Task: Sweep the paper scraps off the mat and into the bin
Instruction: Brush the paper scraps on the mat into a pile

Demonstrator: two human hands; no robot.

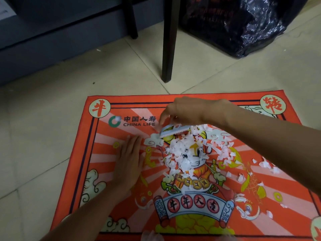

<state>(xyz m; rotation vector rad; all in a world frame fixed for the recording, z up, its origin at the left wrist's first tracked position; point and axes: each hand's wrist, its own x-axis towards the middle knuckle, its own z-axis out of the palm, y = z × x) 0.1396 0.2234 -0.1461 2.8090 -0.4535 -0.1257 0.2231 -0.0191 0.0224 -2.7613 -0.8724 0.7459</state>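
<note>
Scraps of white paper (187, 153) lie heaped near the middle of a red printed mat (107, 136) spread on a pale tiled floor (43, 127), with thinner scatterings trailing toward its right side and lower right corner; the job looks only partly done, since a loose pile has formed but nothing appears to have left the mat yet; a few white bits show at the bottom edge, too blurred to identify. The right hand (187, 110) reaches in from the right and grips a small light-coloured brush (173, 130) with curled fingers, its bristled edge touching the far rim of the pile; the left hand (129, 159) lies flat and open on the mat just left of the pile, fingers straight and together, seemingly pinning the cloth down. The scraps are small, thin, torn into ragged flakes, and look light enough to scatter easily; the mat seems a soft, flat fabric with a bright cartoon print and dark border lines; the floor is smooth with visible grout lines. Beyond the mat stand dark square furniture legs (169, 49), and at the top right a crinkled, glossy black plastic bag (251, 26), possibly the bin's liner; sweeping the heap there remains.
</note>
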